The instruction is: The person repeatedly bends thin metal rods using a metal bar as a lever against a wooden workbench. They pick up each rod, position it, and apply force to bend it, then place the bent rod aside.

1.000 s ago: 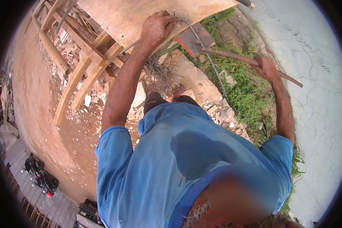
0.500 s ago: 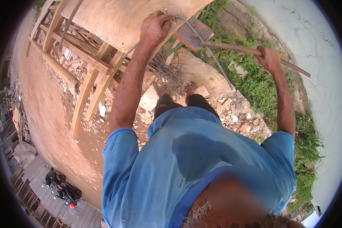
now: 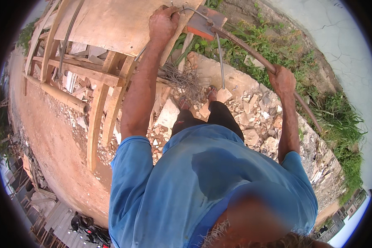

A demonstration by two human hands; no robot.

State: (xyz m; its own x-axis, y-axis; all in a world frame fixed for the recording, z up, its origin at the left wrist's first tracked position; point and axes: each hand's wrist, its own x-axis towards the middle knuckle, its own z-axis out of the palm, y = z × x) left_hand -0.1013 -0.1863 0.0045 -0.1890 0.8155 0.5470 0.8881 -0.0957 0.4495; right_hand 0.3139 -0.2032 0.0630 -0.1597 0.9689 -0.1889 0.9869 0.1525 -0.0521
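My left hand (image 3: 163, 24) is closed on a thin steel rod at the edge of a plywood bench top (image 3: 107, 25). Past that hand, the steel rod (image 3: 222, 66) curves over a metal plate with an orange-red side (image 3: 199, 29), and its free end points down toward my feet. A long rusty bar (image 3: 246, 47) rests one end against pegs on the plate, by the rod's bend. Around the bar's middle wraps my right hand (image 3: 282, 82), out to the right. The rod's other end shows beneath my left forearm.
Wooden legs (image 3: 97, 124) and a bamboo pole (image 3: 66, 95) stand below the bench at left. Broken rubble (image 3: 252, 115) and a bundle of thin wire (image 3: 180, 78) lie around my feet. Green plants (image 3: 339, 120) line a pale wall (image 3: 347, 53) at right. A motorcycle (image 3: 87, 231) is at lower left.
My right hand has pulled the bar nearer to me, so it slants more steeply. The rod's free end has swung left, with a sharper bend at the plate. My left hand keeps its hold.
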